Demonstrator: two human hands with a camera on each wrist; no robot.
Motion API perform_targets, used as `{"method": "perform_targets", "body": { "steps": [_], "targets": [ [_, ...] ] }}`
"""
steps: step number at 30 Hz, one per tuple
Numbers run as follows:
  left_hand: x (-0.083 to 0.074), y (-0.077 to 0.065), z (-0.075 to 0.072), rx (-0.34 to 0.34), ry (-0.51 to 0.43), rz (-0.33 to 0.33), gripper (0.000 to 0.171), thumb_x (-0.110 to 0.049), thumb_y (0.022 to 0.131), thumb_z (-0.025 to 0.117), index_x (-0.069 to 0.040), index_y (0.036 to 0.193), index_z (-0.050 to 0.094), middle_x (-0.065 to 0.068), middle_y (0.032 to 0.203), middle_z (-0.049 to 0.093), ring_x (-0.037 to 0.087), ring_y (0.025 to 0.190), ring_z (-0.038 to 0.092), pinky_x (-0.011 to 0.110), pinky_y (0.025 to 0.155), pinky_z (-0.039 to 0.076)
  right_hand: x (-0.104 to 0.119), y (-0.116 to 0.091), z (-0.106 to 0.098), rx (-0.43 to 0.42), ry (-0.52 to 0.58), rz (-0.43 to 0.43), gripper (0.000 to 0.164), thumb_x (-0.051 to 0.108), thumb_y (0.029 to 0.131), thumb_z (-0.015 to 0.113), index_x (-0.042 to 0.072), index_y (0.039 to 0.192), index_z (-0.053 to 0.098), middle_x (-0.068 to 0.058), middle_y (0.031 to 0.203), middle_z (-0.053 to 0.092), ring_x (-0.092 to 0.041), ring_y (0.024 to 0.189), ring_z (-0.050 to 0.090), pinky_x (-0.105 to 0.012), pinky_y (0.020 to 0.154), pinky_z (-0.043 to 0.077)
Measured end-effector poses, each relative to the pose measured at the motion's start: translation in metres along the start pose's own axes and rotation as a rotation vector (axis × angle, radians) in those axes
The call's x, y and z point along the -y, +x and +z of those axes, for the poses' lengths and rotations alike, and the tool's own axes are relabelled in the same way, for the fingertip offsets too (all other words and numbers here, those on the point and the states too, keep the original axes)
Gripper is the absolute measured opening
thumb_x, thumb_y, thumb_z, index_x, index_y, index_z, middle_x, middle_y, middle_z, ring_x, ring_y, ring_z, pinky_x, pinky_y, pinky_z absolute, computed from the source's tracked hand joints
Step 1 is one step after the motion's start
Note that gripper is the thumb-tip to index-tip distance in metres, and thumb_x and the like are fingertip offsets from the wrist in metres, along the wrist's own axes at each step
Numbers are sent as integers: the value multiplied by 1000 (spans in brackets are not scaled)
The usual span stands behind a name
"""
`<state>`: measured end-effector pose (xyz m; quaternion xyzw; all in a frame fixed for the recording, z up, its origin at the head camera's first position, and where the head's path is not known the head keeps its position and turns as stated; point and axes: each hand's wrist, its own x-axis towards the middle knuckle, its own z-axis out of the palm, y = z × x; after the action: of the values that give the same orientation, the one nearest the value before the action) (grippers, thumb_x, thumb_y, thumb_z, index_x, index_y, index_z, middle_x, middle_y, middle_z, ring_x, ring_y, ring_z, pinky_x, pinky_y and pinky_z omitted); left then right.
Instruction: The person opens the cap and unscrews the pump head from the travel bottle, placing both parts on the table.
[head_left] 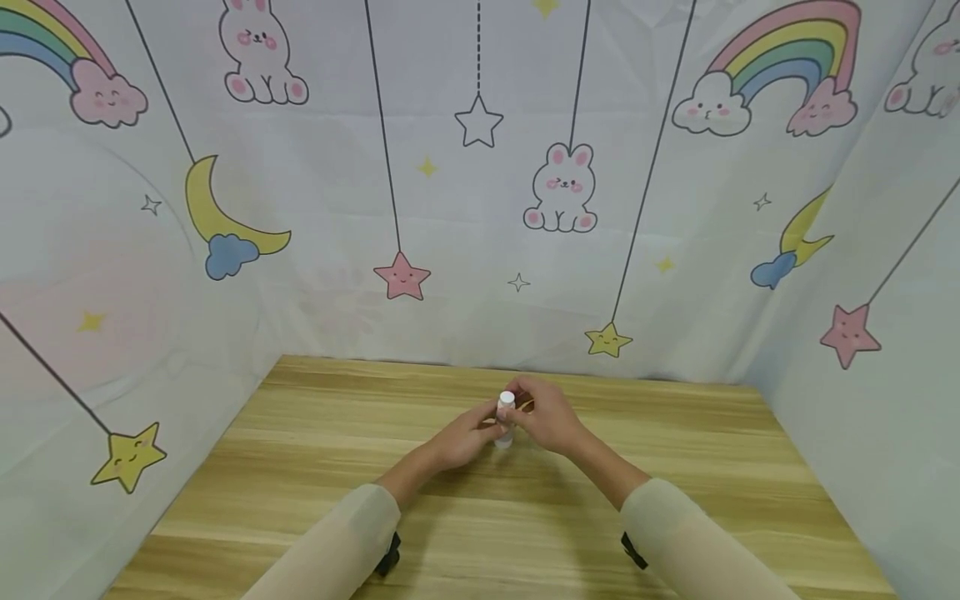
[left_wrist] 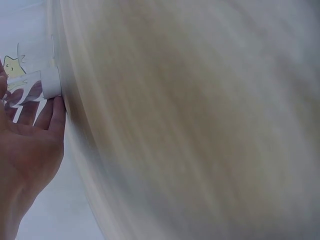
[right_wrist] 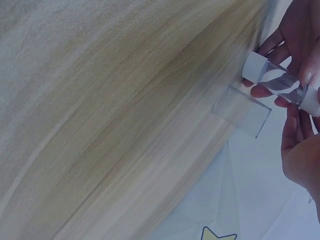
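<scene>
Both hands meet at a small clear tube with a white cap (right_wrist: 255, 67) at each end, held upright close over the wooden table. My left hand (head_left: 459, 440) holds the tube from the left, with fingertips low by the bottom cap. From the right, my right hand (head_left: 553, 418) grips it near the top cap (head_left: 507, 397), thumb in front and fingers behind. Through the clear wall (left_wrist: 32, 90), fingers show. Beside it on the table stands a clear glass-like cylinder (right_wrist: 242, 111), mostly hidden behind the hands in the head view.
The wooden table (head_left: 337, 433) has its far edge just beyond the hands. White cloth (head_left: 480, 217) printed with rabbits, stars, moons and rainbows hangs behind and on both sides. A dark strap piece (head_left: 387, 556) shows under the left sleeve, another (head_left: 633, 551) under the right.
</scene>
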<state>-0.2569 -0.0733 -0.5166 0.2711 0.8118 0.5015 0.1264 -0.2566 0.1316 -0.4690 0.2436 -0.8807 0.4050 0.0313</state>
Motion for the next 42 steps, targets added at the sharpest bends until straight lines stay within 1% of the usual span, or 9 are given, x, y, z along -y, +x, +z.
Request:
{"method": "perform_targets", "body": {
  "steps": [7,13,20,26,30,33,37,42],
  "targets": [
    [0,-1,-2,-2,-6,4,52,-37,114,49,-21,163,43,3,163,46,26,148,45,49,120,41,1,1,0,-2,3,1,17,16,98,79,11,113,71,4,103,71,-14,97,66,-37,86,59],
    [3,0,0,-1,4,5,50,-37,114,48,-23,162,44,3,163,46,27,148,45,50,120,41,2,-1,0,4,19,9,17,15,98,79,12,113,72,4,102,70,-14,97,65,-35,86,59],
    [6,2,2,-8,8,-13,53,-39,114,50,-24,163,42,2,162,47,26,149,45,51,120,39,0,-3,0,7,43,-4,16,14,99,78,11,113,72,2,103,71,-15,97,66,-34,86,59],
    [8,2,1,-13,6,-21,53,-41,113,50,-26,164,41,3,160,49,27,148,46,52,120,40,-1,0,1,10,33,-9,16,14,99,78,11,114,72,3,103,71,-15,97,66,-33,85,59],
    [8,0,-1,-16,11,-23,53,-40,114,50,-26,164,41,4,158,50,27,147,47,52,119,41,0,1,2,15,32,-21,18,14,99,78,8,115,72,2,103,71,-15,97,66,-35,86,60],
    [7,0,-2,-18,14,-19,53,-40,114,49,-25,164,41,4,160,49,27,148,46,52,120,40,0,2,2,18,38,-11,18,13,99,78,10,115,72,4,103,70,-14,97,65,-34,86,59],
    [7,-1,-1,-17,14,-18,54,-42,114,48,-26,164,40,2,164,45,27,149,45,51,120,40,-1,2,2,22,40,5,17,15,99,78,14,114,71,5,103,71,-13,98,66,-33,86,59],
    [5,-1,0,-24,18,-21,54,-42,114,48,-25,165,39,2,164,45,28,148,46,51,119,41,-2,1,2,27,41,3,17,18,100,78,15,115,71,5,104,71,-14,99,66,-34,87,59]
  ]
}}
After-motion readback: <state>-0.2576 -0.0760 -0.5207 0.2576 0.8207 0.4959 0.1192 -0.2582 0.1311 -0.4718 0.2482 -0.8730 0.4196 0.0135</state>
